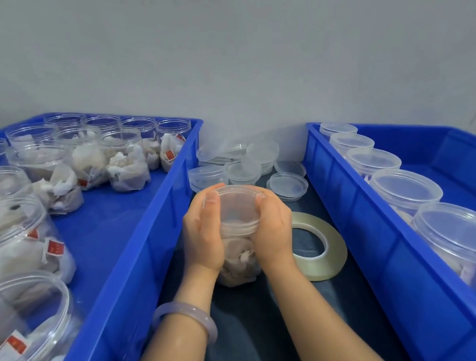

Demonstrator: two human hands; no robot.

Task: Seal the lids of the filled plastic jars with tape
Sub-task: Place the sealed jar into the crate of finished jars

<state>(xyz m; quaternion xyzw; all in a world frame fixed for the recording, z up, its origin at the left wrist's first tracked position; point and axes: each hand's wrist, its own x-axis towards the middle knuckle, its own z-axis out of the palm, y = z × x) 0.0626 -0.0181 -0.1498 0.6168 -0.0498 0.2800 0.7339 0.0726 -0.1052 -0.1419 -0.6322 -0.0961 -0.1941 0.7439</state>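
Clear filled jar (238, 257) gripped at its lid (236, 202) by left hand (203, 237) and right hand (275, 229), fingers curled.

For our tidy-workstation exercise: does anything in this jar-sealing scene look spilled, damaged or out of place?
Nothing looks spilled or broken. The one untidy spot is the heap of loose clear plastic lids on the dark table between the two blue plastic crates: several lean on edge against others rather than lying flat.
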